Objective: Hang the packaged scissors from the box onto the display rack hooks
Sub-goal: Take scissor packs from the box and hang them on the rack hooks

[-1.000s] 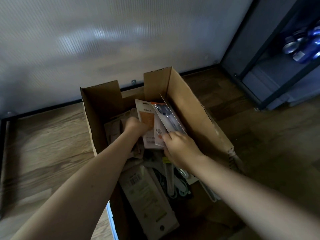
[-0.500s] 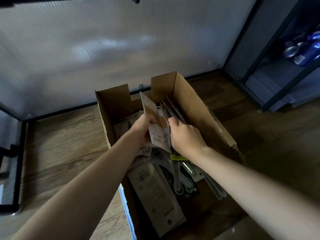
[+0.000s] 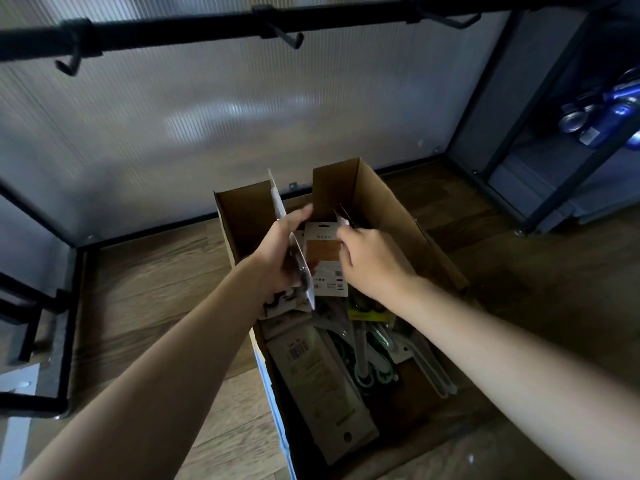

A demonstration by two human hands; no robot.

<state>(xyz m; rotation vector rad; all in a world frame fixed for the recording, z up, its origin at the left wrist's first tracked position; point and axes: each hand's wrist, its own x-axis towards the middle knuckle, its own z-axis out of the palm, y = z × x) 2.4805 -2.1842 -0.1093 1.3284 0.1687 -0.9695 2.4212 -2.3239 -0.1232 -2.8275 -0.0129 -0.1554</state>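
Wood floor [image 3: 156, 306], dim light. Open box [image 3: 391, 216] on it, packs of scissors [image 3: 322, 382] piled loose at the near end. Above the pile, left hand [image 3: 277, 258] grips one pack [image 3: 294, 251] edge-on, fingers clamped round it. Just beside, a card-backed pack [image 3: 325, 261] stands upright, back facing the camera. Right hand [image 3: 372, 259] pinches a third pack [image 3: 344, 220] by its top. Beyond: ribbed wall panel [image 3: 242, 105]; rail [image 3: 207, 27] overhead with bare hooks [image 3: 289, 38].
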